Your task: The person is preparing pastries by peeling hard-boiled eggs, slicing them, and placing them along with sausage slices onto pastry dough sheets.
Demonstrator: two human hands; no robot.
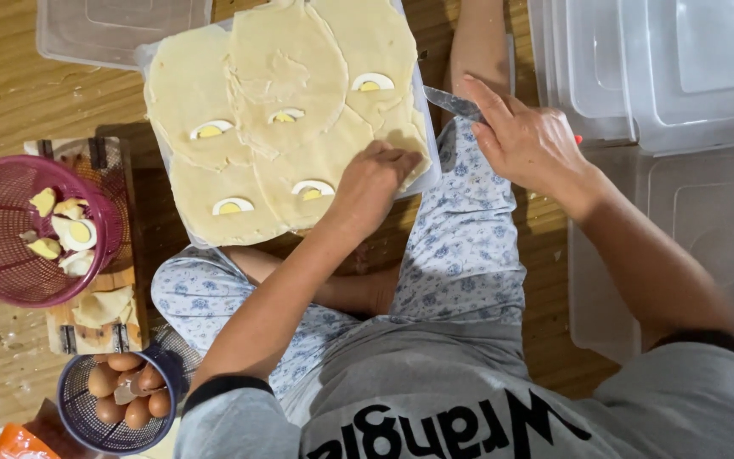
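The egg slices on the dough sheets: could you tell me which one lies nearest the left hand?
The egg slice just beside the left hand, at the lower right of the dough sheets; the other four lie farther away.

Grey short-sleeved shirt with black sleeve trim and black lettering across the chest, light blue floral-print trousers, forearms bare, left hand (375,180) and right hand (527,140) ungloved

Egg slices (312,189) lie on dough sheets (286,85) on a tray (428,174); left of it, a basket (10,280) sits on a board (125,255).
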